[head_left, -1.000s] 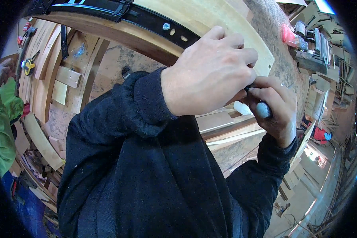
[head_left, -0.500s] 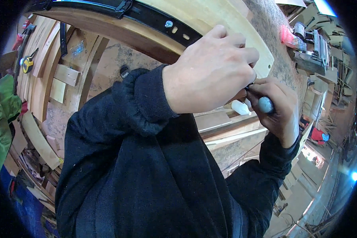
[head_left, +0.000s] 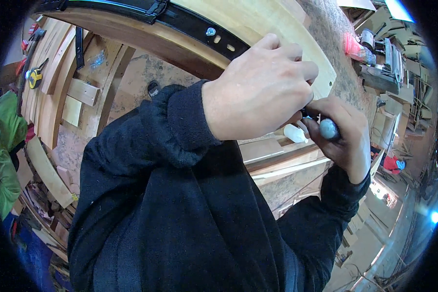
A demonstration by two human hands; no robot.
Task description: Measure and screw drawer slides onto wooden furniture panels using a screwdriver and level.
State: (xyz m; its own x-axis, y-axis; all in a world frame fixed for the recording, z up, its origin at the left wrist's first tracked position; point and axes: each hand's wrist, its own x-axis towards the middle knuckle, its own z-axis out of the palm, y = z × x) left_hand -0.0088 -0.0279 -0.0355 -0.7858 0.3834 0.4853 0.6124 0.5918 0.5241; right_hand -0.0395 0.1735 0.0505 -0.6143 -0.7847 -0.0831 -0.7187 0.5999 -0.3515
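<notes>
My right hand [head_left: 348, 129] is closed round a screwdriver [head_left: 329, 129]; its rounded pale-blue handle end faces up, and the shaft is mostly hidden. Close against it, my left hand [head_left: 265, 92] lies back-up with curled fingers over the end of a black metal slide rail [head_left: 194, 24]. Its fingertips and anything between them are hidden. The rail runs along the edge of a pale wooden panel [head_left: 277, 34]; a shiny screw head [head_left: 210, 31] and slotted holes show in it. Near my right fingers a small dark bit shows, too small to name.
Below the hands is a white plastic bottle [head_left: 295, 133]. At the left lie a tape measure [head_left: 35, 78], curved wooden pieces [head_left: 58, 97], a small clear bag [head_left: 97, 59] and green cloth [head_left: 7, 126]. A pink bag [head_left: 355, 47] and metal tools sit at the upper right.
My right hand and the screwdriver handle have shifted very slightly right, with a small gap opening by the fingertips. The left hand stays nearly in place over the rail.
</notes>
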